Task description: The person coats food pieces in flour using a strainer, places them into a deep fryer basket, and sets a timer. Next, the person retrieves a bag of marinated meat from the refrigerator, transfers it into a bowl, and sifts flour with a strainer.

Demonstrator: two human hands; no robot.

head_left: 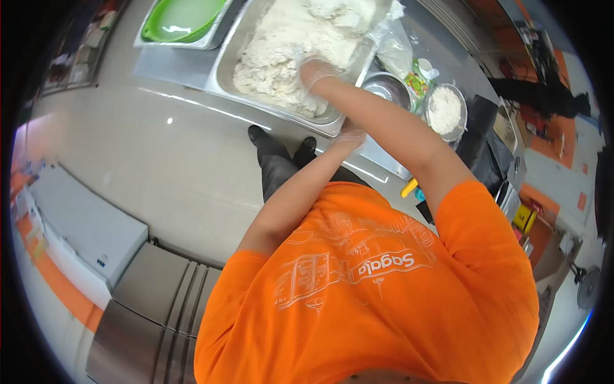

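Observation:
A deep rectangular metal pan (220, 75) at the top middle holds a large mass of pale, shaggy dough (275, 73). My right hand (315, 72), in a clear plastic glove, is pushed into the dough near the pan's near side. Its fingers look curled into the dough, and their tips are hidden. At the pan's near right corner, my left hand (350, 133) is closed on the rim, also in a clear glove. My right forearm passes above it and partly covers it.
A green basin (150, 31) of cloudy liquid stands left of the pan. To the right are a shiny metal bowl (400, 93), a bowl of white flour (446, 112) and a clear plastic bag (396, 51). Stainless steel cabinets (150, 281) stand at lower left.

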